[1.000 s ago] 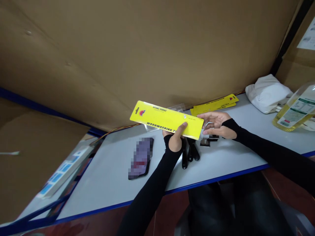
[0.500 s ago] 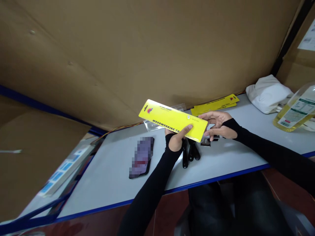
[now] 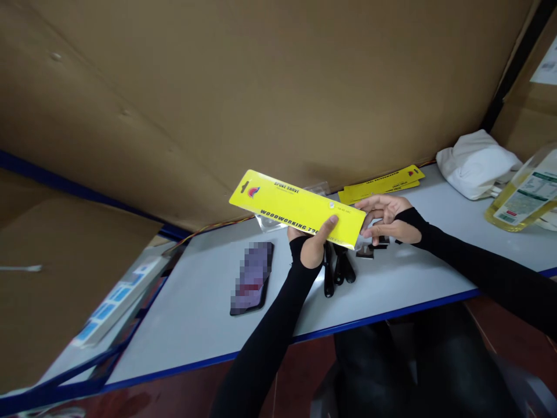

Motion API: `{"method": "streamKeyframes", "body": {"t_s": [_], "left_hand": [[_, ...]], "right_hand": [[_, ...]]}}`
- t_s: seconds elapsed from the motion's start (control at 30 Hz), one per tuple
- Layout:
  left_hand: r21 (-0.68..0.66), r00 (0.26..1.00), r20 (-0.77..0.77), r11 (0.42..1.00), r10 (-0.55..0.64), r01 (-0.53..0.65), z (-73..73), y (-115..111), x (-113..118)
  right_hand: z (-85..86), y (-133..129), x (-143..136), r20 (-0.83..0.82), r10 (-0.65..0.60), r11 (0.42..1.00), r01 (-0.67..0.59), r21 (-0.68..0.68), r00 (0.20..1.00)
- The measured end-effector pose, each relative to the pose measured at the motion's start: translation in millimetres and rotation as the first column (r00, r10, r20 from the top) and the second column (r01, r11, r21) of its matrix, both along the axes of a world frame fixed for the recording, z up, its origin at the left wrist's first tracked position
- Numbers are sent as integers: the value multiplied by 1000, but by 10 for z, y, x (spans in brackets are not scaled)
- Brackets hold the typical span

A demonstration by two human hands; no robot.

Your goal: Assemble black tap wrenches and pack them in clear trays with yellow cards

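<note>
A yellow spoke shave package card point(image 3: 296, 208), printed "WOODWORKING", is in my left hand point(image 3: 314, 247). My left thumb presses on its face near the right end, and the other fingers are hidden beneath. Clear plastic shows at the card's lower edge. My right hand point(image 3: 389, 217) is at the card's right end, fingers apart and slightly curled, with fingertips close to the edge; contact is hard to make out. Under the card, several black-handled tools point(image 3: 338, 270) lie on the table. Small dark metal pieces point(image 3: 364, 251) lie just right of them.
More yellow cards point(image 3: 378, 184) lie at the back by the cardboard wall point(image 3: 278, 104). A phone point(image 3: 252, 278) rests to the left on the table point(image 3: 183, 313). At the right are a white cloth bundle point(image 3: 476, 165) and a bottle of yellow liquid point(image 3: 522, 194).
The card has moved slightly left and tilted so that more of its print shows. My right thumb and fingers have come closer together at its right end.
</note>
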State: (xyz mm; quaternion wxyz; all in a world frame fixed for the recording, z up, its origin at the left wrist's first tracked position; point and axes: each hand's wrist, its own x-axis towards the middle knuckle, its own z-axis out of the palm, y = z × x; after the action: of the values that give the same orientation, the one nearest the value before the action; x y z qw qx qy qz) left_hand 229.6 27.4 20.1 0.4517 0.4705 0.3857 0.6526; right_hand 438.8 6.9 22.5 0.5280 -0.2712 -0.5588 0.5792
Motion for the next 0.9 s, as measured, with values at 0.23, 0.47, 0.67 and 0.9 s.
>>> {"method": "streamKeyframes", "body": {"t_s": [0.23, 0.47, 0.67, 0.9], "left_hand": [[-33, 997, 9, 996, -78, 78, 43, -29, 9], [-18, 997, -7, 997, -78, 78, 111, -79, 15], [-112, 977, 19, 971, -211, 211, 157, -108, 38], [-75, 990, -18, 987, -141, 139, 186, -96, 12]], "right_hand": [[-35, 9, -5, -21, 2, 1000, -1, 12, 1000], [-43, 4, 2, -17, 18, 1000, -18, -7, 1000], [61, -39, 20, -35, -20, 1000, 20, -13, 999], [20, -28, -3, -20, -32, 999, 31, -34, 999]]}}
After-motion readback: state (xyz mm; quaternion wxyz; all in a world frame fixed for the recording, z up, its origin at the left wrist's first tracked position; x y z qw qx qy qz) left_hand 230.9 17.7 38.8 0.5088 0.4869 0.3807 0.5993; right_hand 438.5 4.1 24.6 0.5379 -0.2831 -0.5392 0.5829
